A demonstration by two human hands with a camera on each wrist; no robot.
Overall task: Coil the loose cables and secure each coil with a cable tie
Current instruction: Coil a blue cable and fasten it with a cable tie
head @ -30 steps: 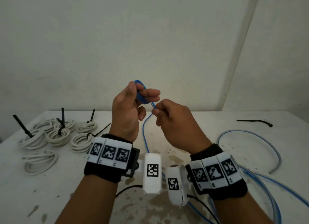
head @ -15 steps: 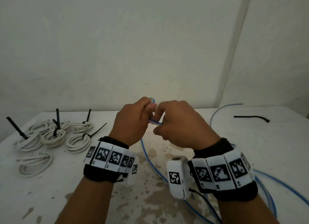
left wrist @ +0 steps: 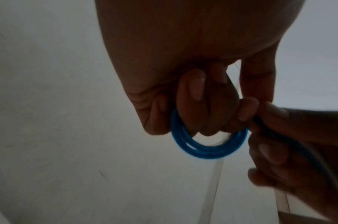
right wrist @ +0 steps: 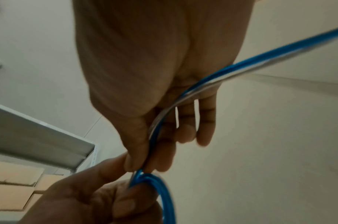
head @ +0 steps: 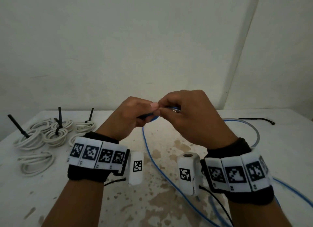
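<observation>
My two hands meet above the white table [head: 288,150]. My left hand [head: 135,113] grips a small coil of blue cable [left wrist: 206,150] with curled fingers; two or three loops show in the left wrist view. Thumb and forefinger of my right hand [head: 183,115] pinch the running blue cable [right wrist: 241,69] right at the coil [right wrist: 160,189]. The free length of blue cable [head: 152,157] hangs from my hands down to the table and trails off to the right. A loose black cable tie [head: 255,119] lies at the far right.
Several white cable coils [head: 54,135] lie at the table's left, most bound with black ties [head: 59,115] that stick up. One white coil [head: 35,162] in front shows no tie. Brown stains mark the table's middle. A wall stands close behind.
My hands dropped from chest height and came together, then rose slightly. The right hand has brought another turn of blue cable onto the coil in my left hand.
</observation>
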